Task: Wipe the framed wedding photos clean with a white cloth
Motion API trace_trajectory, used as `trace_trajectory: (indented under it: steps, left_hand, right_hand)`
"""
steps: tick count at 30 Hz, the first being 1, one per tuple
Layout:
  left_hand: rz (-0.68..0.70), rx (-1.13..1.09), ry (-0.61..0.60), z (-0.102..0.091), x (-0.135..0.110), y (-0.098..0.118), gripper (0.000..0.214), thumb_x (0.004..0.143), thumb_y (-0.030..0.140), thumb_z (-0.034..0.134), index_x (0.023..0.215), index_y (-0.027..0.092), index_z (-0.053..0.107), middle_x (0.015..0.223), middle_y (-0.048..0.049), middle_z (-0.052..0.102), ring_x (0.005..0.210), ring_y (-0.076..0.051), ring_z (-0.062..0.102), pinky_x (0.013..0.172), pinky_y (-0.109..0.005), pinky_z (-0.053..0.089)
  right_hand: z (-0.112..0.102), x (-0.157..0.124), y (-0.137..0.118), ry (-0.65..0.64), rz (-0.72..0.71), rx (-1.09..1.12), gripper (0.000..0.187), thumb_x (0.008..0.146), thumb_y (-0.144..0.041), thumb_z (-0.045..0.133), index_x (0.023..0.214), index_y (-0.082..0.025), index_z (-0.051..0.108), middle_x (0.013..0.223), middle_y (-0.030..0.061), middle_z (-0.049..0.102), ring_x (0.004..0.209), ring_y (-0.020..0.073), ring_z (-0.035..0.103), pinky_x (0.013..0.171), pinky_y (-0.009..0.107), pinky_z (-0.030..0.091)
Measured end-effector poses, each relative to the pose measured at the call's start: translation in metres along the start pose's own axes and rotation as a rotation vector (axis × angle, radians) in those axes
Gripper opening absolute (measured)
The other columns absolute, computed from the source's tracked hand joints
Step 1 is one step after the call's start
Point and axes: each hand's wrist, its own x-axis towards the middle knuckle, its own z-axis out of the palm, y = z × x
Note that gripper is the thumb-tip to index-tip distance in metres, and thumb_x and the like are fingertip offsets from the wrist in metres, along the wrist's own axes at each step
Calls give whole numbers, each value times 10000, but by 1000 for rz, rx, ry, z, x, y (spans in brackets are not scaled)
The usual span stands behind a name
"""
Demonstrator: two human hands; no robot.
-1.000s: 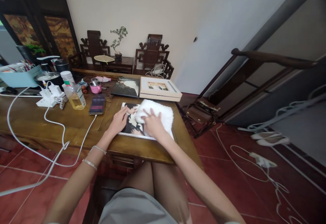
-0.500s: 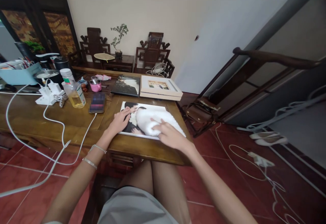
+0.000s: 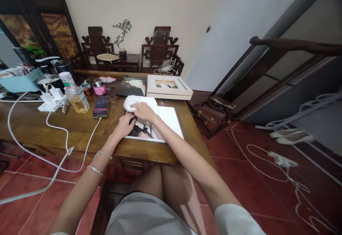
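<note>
A flat photo panel or album [image 3: 171, 121] with a picture of people lies on the wooden table in front of me. My left hand [image 3: 125, 125] rests on its left edge with the fingers laid out. A fluffy white cloth [image 3: 148, 101] is bunched over the panel's far left part. My right hand [image 3: 144, 112] presses down on that cloth, fingers bent into it. The cloth and my right forearm hide much of the picture.
Behind the panel lie a dark photo board [image 3: 130, 86] and a white framed picture [image 3: 168, 87]. To the left are a phone [image 3: 101, 106] on a charging cable, a pink cup [image 3: 99, 88], a bottle [image 3: 77, 97] and a power strip [image 3: 50, 101]. A wooden chair [image 3: 213, 108] stands right.
My right hand has moved the white cloth from the panel's right side to its far left part, baring the white right side. My left hand has stayed at the left edge.
</note>
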Motion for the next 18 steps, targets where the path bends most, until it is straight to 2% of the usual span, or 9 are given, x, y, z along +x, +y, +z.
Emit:
trace_trajectory:
  steps: [2,4,8,10,13,16,18]
  left_hand:
    - [14,-25,21,1,0,-1,339,911,209,449,1168,176,669,1299,-82,619,1239,-240,553,1080,-398,411]
    - [13,-45,33,4,0,-2,365,911,213,454,1220,163,643,1365,-86,567,1312,-224,487,1126,-386,359]
    - [-19,-42,37,7,0,-5,368,925,247,454,1227,150,640,1378,-97,551,1333,-217,463,1142,-386,338]
    - [-27,-38,43,8,0,-6,361,929,263,460,1233,174,634,1382,-83,551,1330,-218,468,1138,-396,344]
    - [-29,-37,48,7,1,-7,369,924,254,468,1252,177,617,1389,-88,544,1324,-222,475,1135,-399,347]
    - [-28,-35,35,6,1,-6,378,927,249,462,1269,171,603,1411,-99,520,1345,-232,447,1136,-416,341]
    - [-35,-25,23,5,0,-5,390,929,254,464,1290,169,585,1436,-103,491,1378,-243,399,1137,-437,331]
  right_hand:
    - [0,-15,19,36,14,73,376,790,-92,418,1018,-159,710,1091,88,728,1015,252,635,887,301,409]
    - [-2,-36,47,70,48,139,353,784,-105,430,968,-156,727,1043,84,744,993,248,649,877,289,433]
    - [-8,-78,110,223,190,134,422,748,-101,431,1055,-137,718,1175,97,703,1122,294,610,989,362,424]
    - [-9,-95,127,245,252,119,439,738,-101,424,1067,-128,714,1178,105,701,1154,316,599,1023,408,412]
    - [-7,-124,123,187,206,93,427,702,-71,422,1003,-134,718,1176,123,698,1259,328,532,1097,488,332]
    - [-4,-162,89,132,74,83,411,668,-48,430,968,-131,698,1343,170,583,1363,328,411,1134,577,231]
    - [-5,-191,61,82,8,81,417,656,-34,424,955,-151,689,1418,160,511,1385,316,375,1146,591,200]
